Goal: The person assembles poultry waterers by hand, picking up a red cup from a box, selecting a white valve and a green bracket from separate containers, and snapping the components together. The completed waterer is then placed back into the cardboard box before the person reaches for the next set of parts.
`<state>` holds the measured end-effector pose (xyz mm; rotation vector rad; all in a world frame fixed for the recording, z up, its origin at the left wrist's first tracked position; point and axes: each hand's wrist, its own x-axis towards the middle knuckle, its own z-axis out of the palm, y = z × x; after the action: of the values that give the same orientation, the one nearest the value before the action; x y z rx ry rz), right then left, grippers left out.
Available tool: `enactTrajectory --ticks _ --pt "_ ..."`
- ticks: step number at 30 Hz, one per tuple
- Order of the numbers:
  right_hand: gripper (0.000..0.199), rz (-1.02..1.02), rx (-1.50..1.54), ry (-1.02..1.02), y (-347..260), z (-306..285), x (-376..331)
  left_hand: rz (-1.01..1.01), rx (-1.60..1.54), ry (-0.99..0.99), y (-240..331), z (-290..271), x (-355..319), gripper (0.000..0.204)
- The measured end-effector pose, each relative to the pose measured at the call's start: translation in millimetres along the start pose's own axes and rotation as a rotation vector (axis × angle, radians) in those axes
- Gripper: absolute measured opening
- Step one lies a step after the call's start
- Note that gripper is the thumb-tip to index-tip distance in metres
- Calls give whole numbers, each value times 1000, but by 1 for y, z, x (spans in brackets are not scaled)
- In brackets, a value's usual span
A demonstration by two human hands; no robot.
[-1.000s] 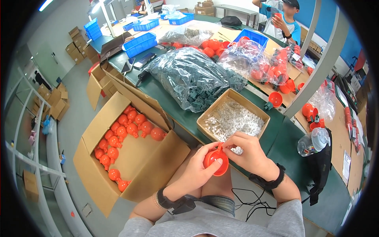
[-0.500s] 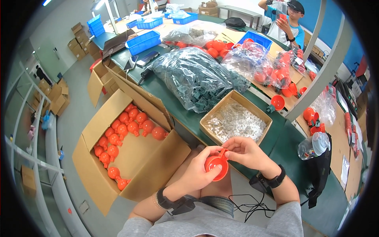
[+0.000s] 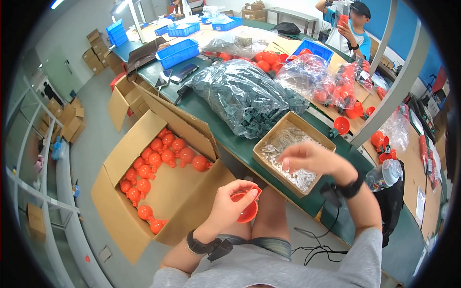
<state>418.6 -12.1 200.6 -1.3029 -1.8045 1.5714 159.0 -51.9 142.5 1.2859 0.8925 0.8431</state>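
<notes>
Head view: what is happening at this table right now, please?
A seated person holds a red plastic cup in the left hand over the lap. The right hand hovers over a small cardboard box of small white parts on the green table. A large open carton with red bulb-shaped pieces stands at the person's left. Another person works at the far side.

Factory assembly floor: workbench (image 3: 211, 120), parts cartons (image 3: 120, 201).

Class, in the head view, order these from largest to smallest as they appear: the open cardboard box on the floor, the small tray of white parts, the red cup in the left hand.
1. Cardboard box
2. Tray of white parts
3. Red cup
</notes>
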Motion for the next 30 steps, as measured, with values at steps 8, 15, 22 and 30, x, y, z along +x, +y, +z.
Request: enactTrajectory --ticks 8,15,22,30 --pt "18 -171 -738 489 12 -42 106 -42 35 41 -6 -15 -6 20" --pt "15 -95 -973 556 38 -29 172 -51 -26 129 -13 -32 -14 16" --pt "27 -265 -868 649 42 -25 167 -106 -103 117 -23 -34 -18 18" --pt "24 -296 -746 756 29 -27 154 -123 -136 109 -22 -26 -15 19"
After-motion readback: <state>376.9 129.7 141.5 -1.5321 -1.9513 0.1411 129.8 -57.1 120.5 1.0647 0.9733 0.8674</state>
